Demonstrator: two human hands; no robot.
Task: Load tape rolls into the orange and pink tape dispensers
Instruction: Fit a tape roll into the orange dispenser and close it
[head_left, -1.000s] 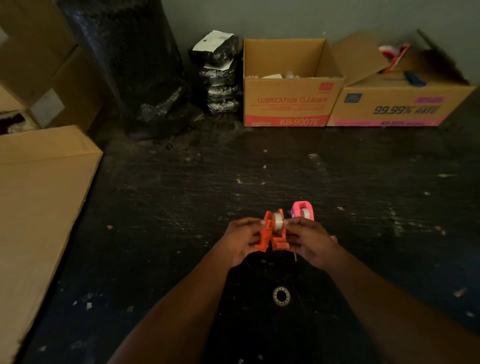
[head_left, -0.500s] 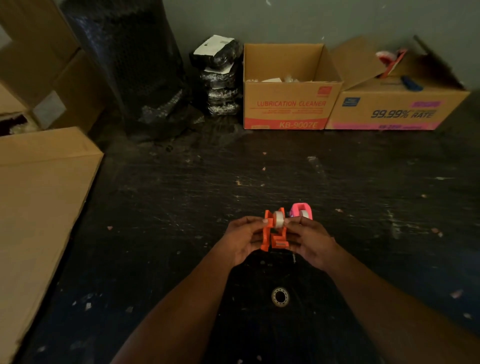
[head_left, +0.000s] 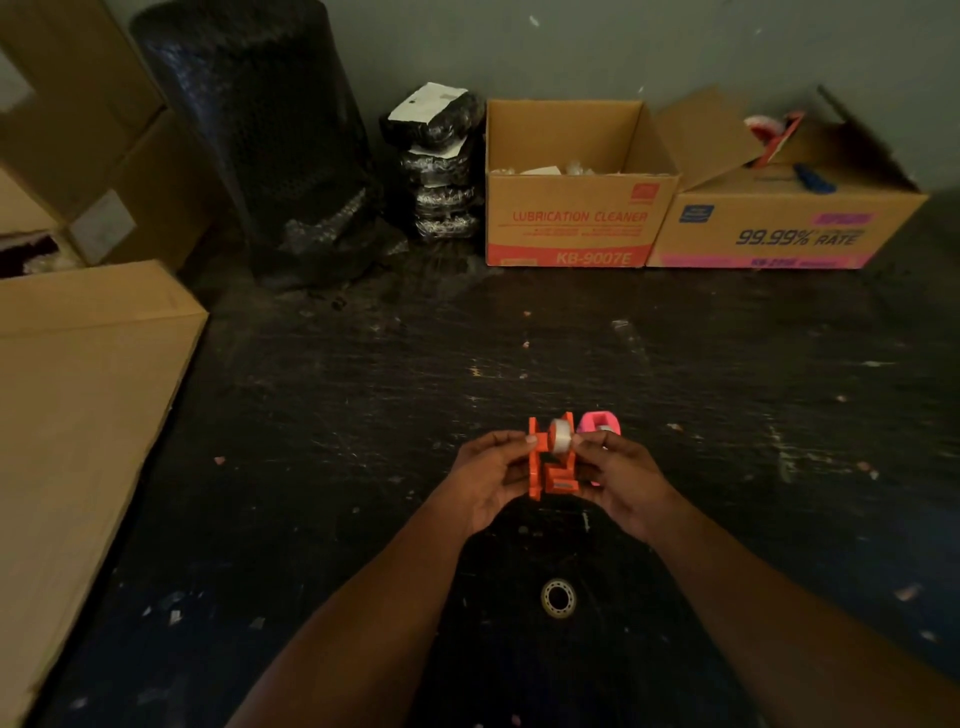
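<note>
Both hands, left hand (head_left: 491, 475) and right hand (head_left: 618, 475), pinch the orange dispenser (head_left: 550, 462) holding a tape roll (head_left: 561, 435).

Dim light. Dark, scuffed work surface (head_left: 322, 447), flecked with debris. Grey-green wall (head_left: 623, 47) behind. Against the wall: black bubble-wrap roll (head_left: 254, 135), stack of black-wrapped parcels (head_left: 441, 166), open "LUBRICATION CLEANER" carton (head_left: 571, 228), "99.99% RATE" carton (head_left: 779, 234). Plain cardboard boxes (head_left: 78, 395) left.

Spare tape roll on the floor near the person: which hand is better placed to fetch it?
Probably the right hand: the spare tape roll lies nearer it, while the left hand steadies the orange dispenser.
</note>
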